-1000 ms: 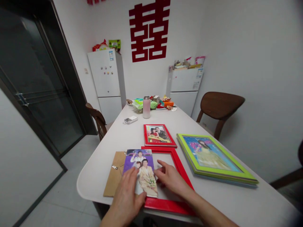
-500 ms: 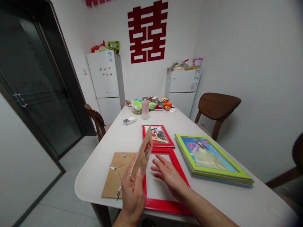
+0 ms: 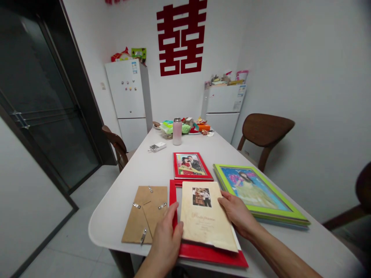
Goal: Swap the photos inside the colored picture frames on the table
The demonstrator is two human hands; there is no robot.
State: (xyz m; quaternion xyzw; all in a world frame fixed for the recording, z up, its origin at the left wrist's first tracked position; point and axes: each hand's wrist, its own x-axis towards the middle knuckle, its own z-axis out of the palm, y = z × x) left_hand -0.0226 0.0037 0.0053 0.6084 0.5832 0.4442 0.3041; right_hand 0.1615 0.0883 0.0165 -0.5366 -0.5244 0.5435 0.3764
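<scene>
A cream printed paper insert (image 3: 204,226) with a small photo and script lettering lies face up over a red picture frame (image 3: 214,253), slightly askew. My right hand (image 3: 239,212) grips the insert's right edge. Along its left edge is my left hand (image 3: 166,235), thumb and forefinger apart, the thumb close against the paper. Left of the frame rests a brown backing board (image 3: 145,212) with metal clips and a stand flap, partly behind my left hand. A smaller red frame (image 3: 193,166) holding a couple's photo lies just beyond.
Green-edged frames (image 3: 261,193) are stacked on the right of the white table (image 3: 110,220). Farther back stand a pink bottle (image 3: 177,133), a small white device (image 3: 157,146) and several packets (image 3: 171,127). Wooden chairs (image 3: 266,131) flank the table.
The insert, upright in my left hand before, now lies flat over the red frame. My right hand has moved right onto its edge, and my left hand has let it go.
</scene>
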